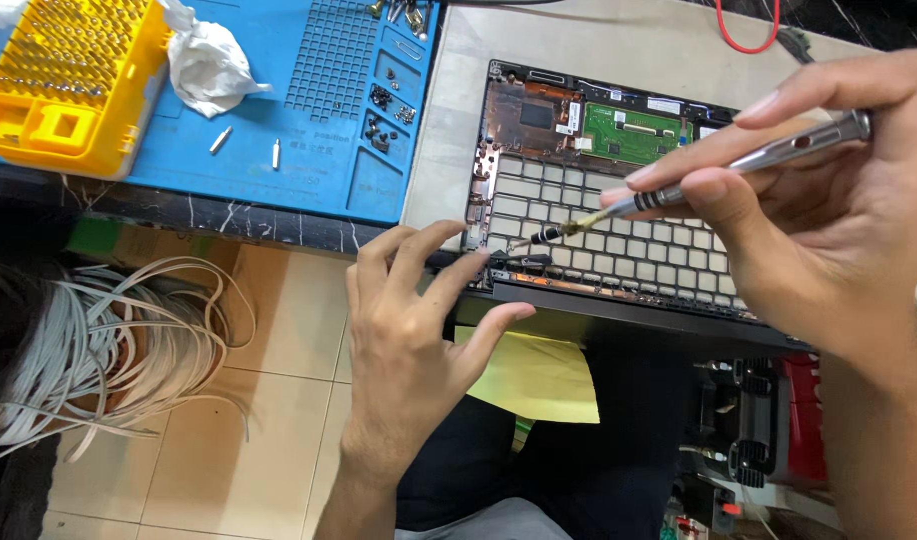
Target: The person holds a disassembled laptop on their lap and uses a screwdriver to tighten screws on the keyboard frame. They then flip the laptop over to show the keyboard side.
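Head view: a laptop case (579,215) is laid at the bench edge, already opened and emptied of its keys, so that only the bare key grid and a green circuit board (634,135) are seen. Loose screws (384,115) are kept on the blue mat (329,100). A slim screwdriver (719,170) is pinched by the closed fingers of the right hand (829,230), its tip at the lower left corner. The case is steadied by the spread fingers of the left hand (409,340), nothing being gripped.
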